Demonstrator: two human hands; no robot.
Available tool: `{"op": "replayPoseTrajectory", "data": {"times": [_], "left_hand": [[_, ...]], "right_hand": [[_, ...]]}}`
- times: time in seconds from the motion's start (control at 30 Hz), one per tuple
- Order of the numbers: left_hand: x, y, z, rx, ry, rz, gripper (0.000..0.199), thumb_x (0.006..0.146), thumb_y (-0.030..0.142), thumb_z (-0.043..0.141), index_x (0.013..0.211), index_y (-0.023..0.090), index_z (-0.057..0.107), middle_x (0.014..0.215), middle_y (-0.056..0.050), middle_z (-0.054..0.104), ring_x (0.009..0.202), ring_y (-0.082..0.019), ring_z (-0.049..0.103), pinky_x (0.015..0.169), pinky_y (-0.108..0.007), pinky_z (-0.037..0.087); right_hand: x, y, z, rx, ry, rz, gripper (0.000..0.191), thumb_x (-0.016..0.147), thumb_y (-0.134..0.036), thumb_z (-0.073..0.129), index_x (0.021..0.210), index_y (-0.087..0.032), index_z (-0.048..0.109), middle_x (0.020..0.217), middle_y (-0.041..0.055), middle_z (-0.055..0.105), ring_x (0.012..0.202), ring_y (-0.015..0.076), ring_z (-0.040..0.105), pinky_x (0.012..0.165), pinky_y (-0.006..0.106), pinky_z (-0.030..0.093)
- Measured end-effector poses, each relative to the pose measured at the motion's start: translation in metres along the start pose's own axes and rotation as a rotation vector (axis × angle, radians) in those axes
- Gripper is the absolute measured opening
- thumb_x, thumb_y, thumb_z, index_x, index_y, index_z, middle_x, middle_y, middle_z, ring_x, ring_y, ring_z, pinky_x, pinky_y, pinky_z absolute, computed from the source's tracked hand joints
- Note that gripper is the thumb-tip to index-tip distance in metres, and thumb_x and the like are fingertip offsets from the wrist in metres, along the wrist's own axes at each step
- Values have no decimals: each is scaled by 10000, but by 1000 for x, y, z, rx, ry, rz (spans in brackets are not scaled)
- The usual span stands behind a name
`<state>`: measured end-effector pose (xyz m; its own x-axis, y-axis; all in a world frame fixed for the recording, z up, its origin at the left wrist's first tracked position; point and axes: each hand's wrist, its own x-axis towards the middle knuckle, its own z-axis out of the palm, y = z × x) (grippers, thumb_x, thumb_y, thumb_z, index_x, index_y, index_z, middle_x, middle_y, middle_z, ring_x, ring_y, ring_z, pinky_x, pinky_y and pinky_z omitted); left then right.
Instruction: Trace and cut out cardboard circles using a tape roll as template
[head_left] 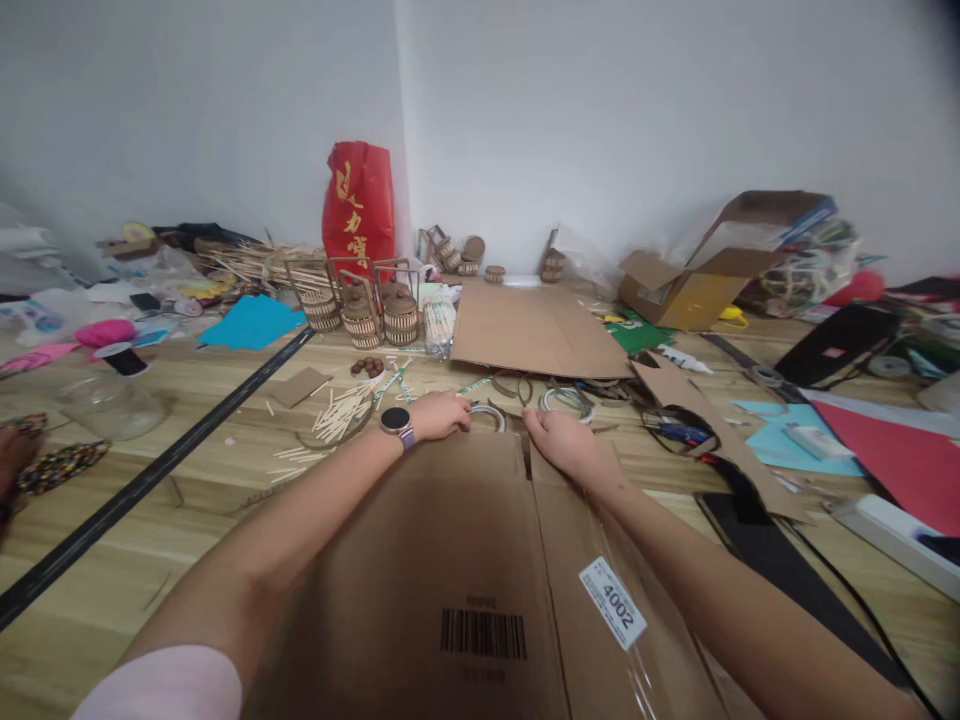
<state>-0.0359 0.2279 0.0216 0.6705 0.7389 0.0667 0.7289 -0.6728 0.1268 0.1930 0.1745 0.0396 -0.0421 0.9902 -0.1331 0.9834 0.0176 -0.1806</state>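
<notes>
A big flattened cardboard box [450, 540] with a barcode and a "4002" label lies in front of me, reaching to the bottom of the view. My left hand [441, 415], with a watch [396, 421] on its wrist, grips the far edge with bent fingers. Farther right, my right hand [561, 440] is closed over the same edge beside a slit. White rings [568, 402] and curved brown strips [514, 385] lie just beyond my hands. Loose pale sticks [339, 415] are left of my left wrist.
Small stick buckets [401, 320] and a red bag [358, 205] stand at the back left. Another cardboard sheet [536, 325] lies ahead; an open box [679, 290] is behind right. A glass jar [112, 405] and another person's hand [11, 460] are at left.
</notes>
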Motion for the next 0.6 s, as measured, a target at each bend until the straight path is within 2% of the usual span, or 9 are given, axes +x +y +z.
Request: {"op": "replayPoseTrajectory", "data": {"times": [0.1,0.17,0.37,0.47,0.6], "left_hand": [[5,-5,2,18,-103,65,267,1007,342,641,1234,205,662,1303,-100,660,1095,-240,674,943,-454,584],[9,-2,6,41,-113,57,271,1006,341,642,1240,207,661,1317,-101,653,1115,-246,667,958,-464,577],[32,14,7,124,8,-146,297,1006,344,642,1266,200,646,1317,-105,650,1101,-247,672,938,-461,586],[37,31,3,140,102,-237,322,1002,346,649,1284,191,634,1320,-107,646,1110,-256,671,940,-474,584],[17,72,8,101,148,-196,266,1002,335,648,1217,180,662,1268,-96,671,1100,-248,673,943,-466,578]], "right_hand": [[-3,1,2,5,-18,-14,254,1032,-349,639,1224,-187,680,1241,87,704,1019,231,711,884,437,606],[-4,1,3,10,-28,-26,250,1032,-349,638,1220,-189,683,1241,85,705,1021,231,710,886,436,605],[1,0,5,15,-14,-35,259,1030,-346,643,1231,-186,678,1247,87,702,1024,234,710,885,439,606],[6,0,7,8,8,-36,264,1028,-343,646,1238,-186,674,1254,89,698,1032,236,708,889,443,605],[12,1,14,6,25,-48,264,1027,-341,647,1240,-186,675,1265,94,694,1041,238,706,895,443,603]]}}
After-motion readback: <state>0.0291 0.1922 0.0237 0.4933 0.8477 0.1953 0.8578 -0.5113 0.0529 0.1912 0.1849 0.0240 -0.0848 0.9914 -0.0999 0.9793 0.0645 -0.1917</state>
